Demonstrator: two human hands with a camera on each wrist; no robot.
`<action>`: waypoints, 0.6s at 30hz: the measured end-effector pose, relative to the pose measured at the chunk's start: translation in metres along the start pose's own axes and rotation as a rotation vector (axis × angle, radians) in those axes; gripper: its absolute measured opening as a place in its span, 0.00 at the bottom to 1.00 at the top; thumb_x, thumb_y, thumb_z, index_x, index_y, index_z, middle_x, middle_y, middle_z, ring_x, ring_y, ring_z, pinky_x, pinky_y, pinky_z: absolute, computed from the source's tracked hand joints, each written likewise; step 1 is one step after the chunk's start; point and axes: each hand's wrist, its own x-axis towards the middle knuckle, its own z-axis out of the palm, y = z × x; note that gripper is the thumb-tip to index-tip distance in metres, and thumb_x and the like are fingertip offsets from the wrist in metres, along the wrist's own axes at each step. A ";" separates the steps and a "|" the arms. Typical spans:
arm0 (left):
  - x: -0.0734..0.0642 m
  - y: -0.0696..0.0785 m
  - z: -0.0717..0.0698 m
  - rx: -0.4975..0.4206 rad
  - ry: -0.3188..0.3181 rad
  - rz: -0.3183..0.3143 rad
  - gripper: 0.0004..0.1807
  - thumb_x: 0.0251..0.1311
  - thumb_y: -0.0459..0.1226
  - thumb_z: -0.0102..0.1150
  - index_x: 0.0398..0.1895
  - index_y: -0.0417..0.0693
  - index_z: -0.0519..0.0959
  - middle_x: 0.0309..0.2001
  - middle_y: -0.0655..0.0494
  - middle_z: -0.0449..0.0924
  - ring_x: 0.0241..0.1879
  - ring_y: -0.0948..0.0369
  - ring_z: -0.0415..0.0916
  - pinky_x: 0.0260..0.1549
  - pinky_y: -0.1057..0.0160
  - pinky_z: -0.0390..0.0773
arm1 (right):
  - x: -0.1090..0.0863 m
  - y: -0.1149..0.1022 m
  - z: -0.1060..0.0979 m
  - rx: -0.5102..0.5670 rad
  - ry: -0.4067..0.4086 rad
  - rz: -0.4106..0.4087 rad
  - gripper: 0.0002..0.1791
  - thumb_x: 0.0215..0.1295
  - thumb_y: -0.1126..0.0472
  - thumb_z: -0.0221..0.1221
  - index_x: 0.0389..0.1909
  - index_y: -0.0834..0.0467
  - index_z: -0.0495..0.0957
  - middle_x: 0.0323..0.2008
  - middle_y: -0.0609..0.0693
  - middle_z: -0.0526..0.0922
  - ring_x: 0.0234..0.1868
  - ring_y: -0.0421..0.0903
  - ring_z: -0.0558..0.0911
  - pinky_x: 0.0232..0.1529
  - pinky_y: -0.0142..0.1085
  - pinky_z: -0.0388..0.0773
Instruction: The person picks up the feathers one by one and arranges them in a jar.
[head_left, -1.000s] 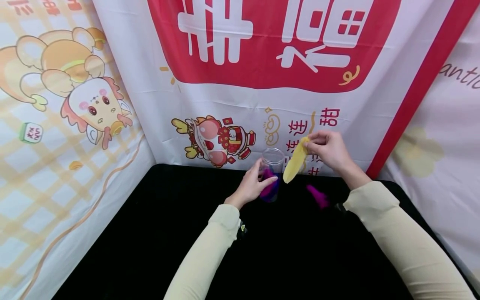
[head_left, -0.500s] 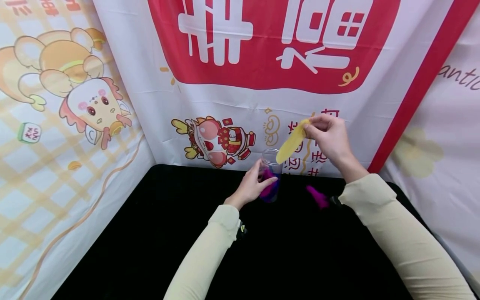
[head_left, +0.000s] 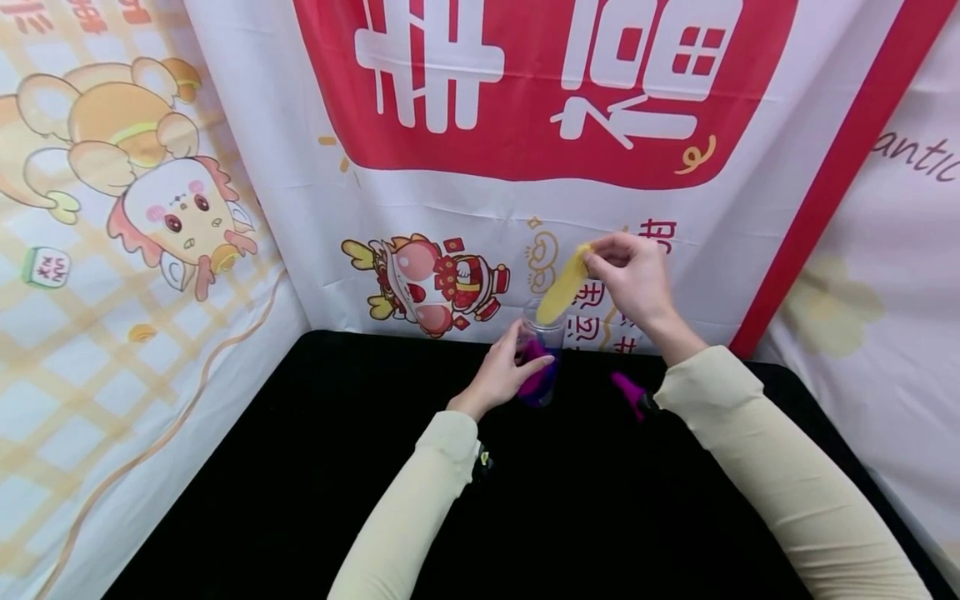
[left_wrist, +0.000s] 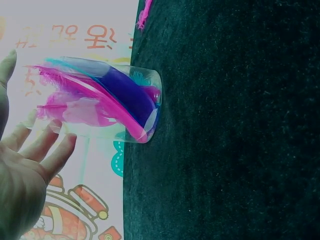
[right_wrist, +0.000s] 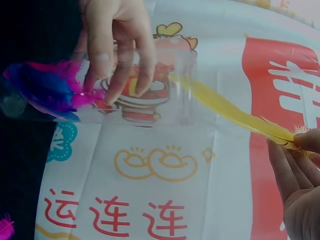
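Note:
A clear plastic jar [head_left: 553, 335] stands upright on the black table, magenta and blue feathers [left_wrist: 125, 97] in its lower part. My left hand [head_left: 499, 372] holds it from the left, fingers and thumb around its side. Between thumb and fingertips, my right hand [head_left: 633, 279] pinches a yellow feather [head_left: 566, 287] by its fluffy quill end. In the right wrist view the feather's broad tip [right_wrist: 185, 84] is just inside the jar's mouth, the rest outside, slanting up to the hand.
A magenta feather [head_left: 628, 392] lies on the black table [head_left: 337, 467], right of the jar and partly hidden by the dark band at my right wrist. Behind the table hangs a printed white and red cloth [head_left: 435, 200]; another printed cloth [head_left: 97, 350] covers the left side.
My right hand has risen and moved left, taking the yellow feather from beside the jar up over its rim and tip-first into the mouth. My left hand and the jar have stayed put.

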 end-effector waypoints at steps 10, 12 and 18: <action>0.000 0.000 0.000 -0.009 0.003 -0.016 0.40 0.68 0.50 0.66 0.78 0.57 0.57 0.67 0.52 0.70 0.67 0.51 0.73 0.64 0.53 0.76 | -0.006 0.005 0.020 -0.153 -0.078 -0.018 0.05 0.67 0.68 0.67 0.40 0.66 0.87 0.35 0.59 0.89 0.33 0.50 0.89 0.32 0.25 0.83; 0.000 0.000 0.001 -0.013 0.004 -0.017 0.39 0.68 0.49 0.66 0.77 0.57 0.58 0.67 0.52 0.70 0.67 0.51 0.73 0.64 0.53 0.76 | -0.007 0.006 0.022 -0.185 -0.091 -0.030 0.05 0.66 0.68 0.67 0.40 0.65 0.87 0.35 0.58 0.89 0.34 0.51 0.89 0.31 0.24 0.82; 0.000 0.000 0.001 0.004 0.016 -0.003 0.39 0.68 0.49 0.66 0.76 0.55 0.59 0.67 0.50 0.70 0.66 0.50 0.74 0.64 0.53 0.76 | -0.010 0.008 0.027 -0.220 -0.126 -0.034 0.04 0.65 0.69 0.67 0.38 0.66 0.87 0.34 0.58 0.89 0.32 0.50 0.89 0.31 0.25 0.82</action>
